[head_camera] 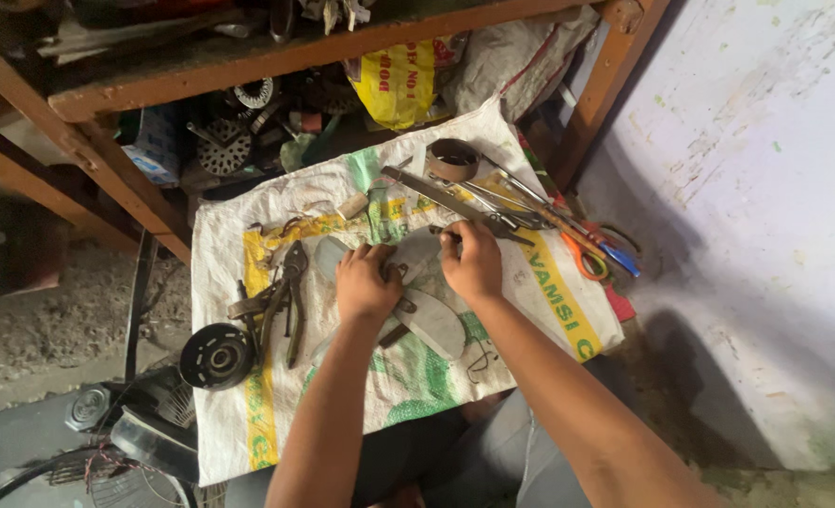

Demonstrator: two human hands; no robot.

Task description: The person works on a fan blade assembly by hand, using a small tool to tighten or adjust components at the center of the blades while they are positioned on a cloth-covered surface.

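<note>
1. Both forearms reach up over a woven sack spread on the floor.
2. Left hand presses down on grey fan blades at the sack's middle, fingers curled together.
3. Right hand has its fingers pinched on a small dark tool, which cannot be made out.
4. Pliers and a black pulley lie by the left edge.
5. Orange-handled scissors, a metal file and a tape roll lie toward the far right corner.

Both hands — left hand, right hand — press on grey fan blades over a woven sack, pliers beside.
</note>
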